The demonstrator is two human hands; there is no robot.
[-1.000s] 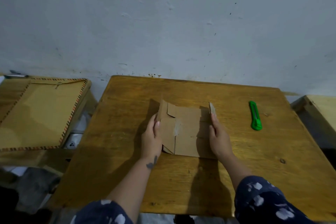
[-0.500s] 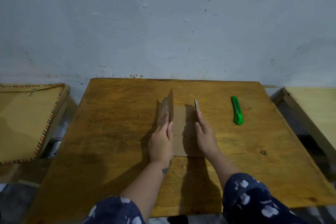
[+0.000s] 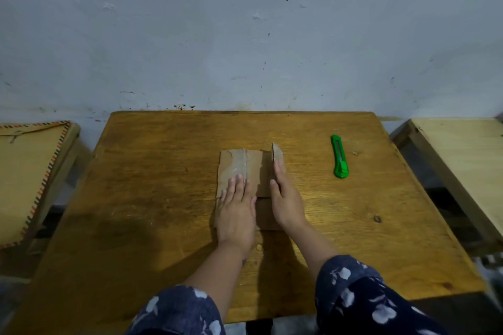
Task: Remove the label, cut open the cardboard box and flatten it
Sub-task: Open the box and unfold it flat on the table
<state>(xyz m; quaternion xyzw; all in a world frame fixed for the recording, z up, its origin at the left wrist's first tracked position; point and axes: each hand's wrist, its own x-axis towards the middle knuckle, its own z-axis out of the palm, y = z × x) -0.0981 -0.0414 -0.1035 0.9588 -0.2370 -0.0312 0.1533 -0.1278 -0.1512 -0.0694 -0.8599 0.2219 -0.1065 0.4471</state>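
We read this as a plain home or small workroom, not a lab or shop. Cues: worn varnished wooden bench (image 3: 168,198) pushed against a scuffed, stained pale blue wall (image 3: 245,35); paler wooden table (image 3: 462,149) on the right; woven-edged mat (image 3: 24,179) on a low stand at left; green utility knife (image 3: 339,156) lying loose. We can't narrow it further.

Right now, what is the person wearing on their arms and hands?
Both hands, left and right, are bare: no gloves, rings or watch visible. The forearms are uncovered too. Dark navy sleeves with a pale floral print are pushed up near the elbows.
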